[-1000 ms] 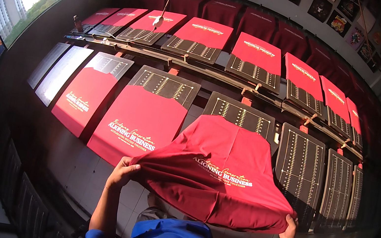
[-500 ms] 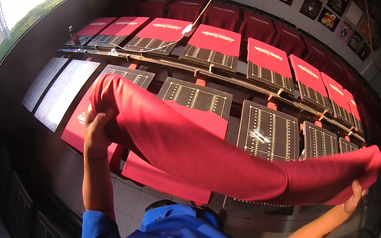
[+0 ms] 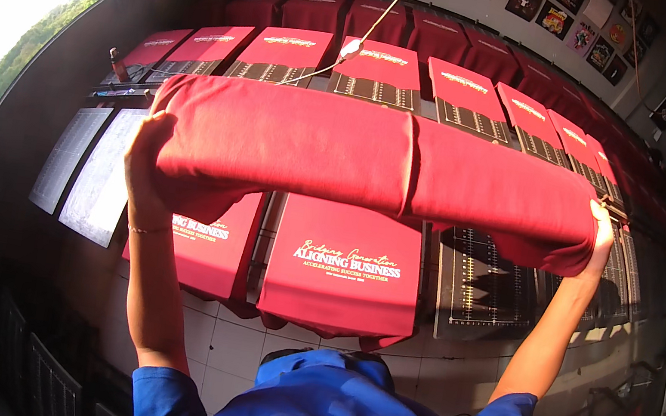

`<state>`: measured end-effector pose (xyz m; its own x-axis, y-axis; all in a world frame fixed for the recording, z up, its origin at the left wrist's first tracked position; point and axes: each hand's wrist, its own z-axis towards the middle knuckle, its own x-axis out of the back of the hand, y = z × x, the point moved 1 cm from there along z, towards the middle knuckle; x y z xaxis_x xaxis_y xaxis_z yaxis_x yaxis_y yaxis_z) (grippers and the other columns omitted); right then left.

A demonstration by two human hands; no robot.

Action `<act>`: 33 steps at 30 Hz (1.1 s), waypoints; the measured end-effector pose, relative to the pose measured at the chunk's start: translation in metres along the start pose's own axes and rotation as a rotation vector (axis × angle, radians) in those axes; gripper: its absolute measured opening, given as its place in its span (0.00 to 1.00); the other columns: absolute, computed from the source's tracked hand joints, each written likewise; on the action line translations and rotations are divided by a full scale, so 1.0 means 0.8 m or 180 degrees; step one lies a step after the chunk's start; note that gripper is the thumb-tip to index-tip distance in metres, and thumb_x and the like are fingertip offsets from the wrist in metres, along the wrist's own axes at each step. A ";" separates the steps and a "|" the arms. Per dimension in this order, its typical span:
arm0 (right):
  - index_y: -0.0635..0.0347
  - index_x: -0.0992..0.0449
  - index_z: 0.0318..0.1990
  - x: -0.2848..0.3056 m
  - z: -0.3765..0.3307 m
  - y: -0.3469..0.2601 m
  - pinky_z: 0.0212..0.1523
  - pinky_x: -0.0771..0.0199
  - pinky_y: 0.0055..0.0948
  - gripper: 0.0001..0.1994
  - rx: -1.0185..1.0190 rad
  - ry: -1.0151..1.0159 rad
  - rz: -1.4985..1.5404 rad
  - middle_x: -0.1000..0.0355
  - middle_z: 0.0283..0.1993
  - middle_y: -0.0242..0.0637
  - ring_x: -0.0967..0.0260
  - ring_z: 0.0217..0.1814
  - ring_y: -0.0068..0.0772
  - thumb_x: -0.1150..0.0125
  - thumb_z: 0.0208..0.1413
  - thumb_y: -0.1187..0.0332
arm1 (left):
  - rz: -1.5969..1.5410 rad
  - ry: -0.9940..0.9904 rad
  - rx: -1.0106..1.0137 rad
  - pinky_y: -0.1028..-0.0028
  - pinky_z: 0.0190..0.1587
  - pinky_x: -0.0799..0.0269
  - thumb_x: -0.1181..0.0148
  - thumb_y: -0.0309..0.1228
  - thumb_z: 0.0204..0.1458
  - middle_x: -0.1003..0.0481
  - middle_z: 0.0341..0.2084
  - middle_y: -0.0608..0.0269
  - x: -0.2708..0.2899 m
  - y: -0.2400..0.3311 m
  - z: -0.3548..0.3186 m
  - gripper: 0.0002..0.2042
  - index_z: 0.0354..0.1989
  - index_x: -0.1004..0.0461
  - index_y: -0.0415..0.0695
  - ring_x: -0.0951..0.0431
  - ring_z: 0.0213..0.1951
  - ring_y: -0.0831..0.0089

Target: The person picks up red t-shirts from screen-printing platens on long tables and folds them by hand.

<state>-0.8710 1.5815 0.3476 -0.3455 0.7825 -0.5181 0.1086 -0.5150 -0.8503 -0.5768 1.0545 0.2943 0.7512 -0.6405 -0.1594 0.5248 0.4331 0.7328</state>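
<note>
Stretched between my two hands is a red cloth that looks like a shirt [image 3: 291, 145], raised over the near row of boards. My left hand [image 3: 147, 145] is closed on its left end, with the fingers partly hidden by fabric. At the other end, my right hand [image 3: 601, 237] grips the right edge. A vertical fold or seam runs down near the cloth's middle, and its lower edge hangs loose. Beneath it, a printed red shirt [image 3: 341, 296] lies draped over a board. Another printed red shirt [image 3: 212, 254] lies left of that one, partly covered by the held cloth.
Right of the draped shirts is a bare black board with ruler markings [image 3: 480, 297]. Two grey boards [image 3: 96, 188] stand at the left by the window. Beyond, a row of boards carries printed red shirts [image 3: 288, 49]. A cord with a white fitting [image 3: 351, 48] hangs over them.
Both hands have moved slightly left, the right one also upward. The sagging cloth is now spread wider and straighter. The printed shirt in front of me shows more fully.
</note>
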 end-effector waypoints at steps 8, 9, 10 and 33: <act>0.67 0.28 0.48 0.091 -0.146 0.175 0.52 0.28 0.35 0.18 -0.1313 0.0722 0.0121 0.25 0.44 0.45 0.26 0.46 0.38 0.47 0.49 0.68 | -0.0927 -0.0079 0.3145 0.80 0.39 0.28 0.48 0.25 0.54 0.24 0.36 0.67 0.072 -0.019 -0.213 0.15 0.50 0.30 0.39 0.24 0.36 0.79; 0.68 0.28 0.48 0.108 -0.172 0.210 0.53 0.29 0.36 0.19 -0.1521 0.0858 0.0072 0.25 0.45 0.44 0.27 0.46 0.39 0.47 0.49 0.68 | -0.0671 -0.0164 0.3275 0.78 0.43 0.28 0.49 0.24 0.54 0.24 0.39 0.65 0.088 -0.038 -0.254 0.15 0.51 0.31 0.37 0.24 0.40 0.78; 0.68 0.28 0.47 0.129 -0.196 0.246 0.54 0.29 0.36 0.19 -0.1719 0.0990 0.0028 0.26 0.46 0.43 0.27 0.47 0.39 0.47 0.48 0.68 | -0.0736 -0.0303 0.3283 0.76 0.49 0.31 0.49 0.23 0.53 0.25 0.44 0.62 0.099 -0.057 -0.293 0.18 0.54 0.33 0.35 0.25 0.44 0.76; 0.62 0.40 0.63 0.276 -0.117 0.600 0.66 0.46 0.39 0.36 -0.2303 0.1738 -0.2206 0.42 0.66 0.42 0.46 0.68 0.41 0.58 0.59 0.39 | -0.1590 -0.0405 0.5021 0.63 0.62 0.43 0.60 0.61 0.57 0.38 0.61 0.58 -0.018 -0.340 -0.383 0.36 0.64 0.42 0.45 0.38 0.61 0.62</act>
<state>-0.8083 1.5400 -0.1840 -0.1082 0.9587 0.2629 0.6256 0.2711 -0.7315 -0.6076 1.1398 -0.1053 0.5674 -0.5884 -0.5761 -0.2665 -0.7931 0.5476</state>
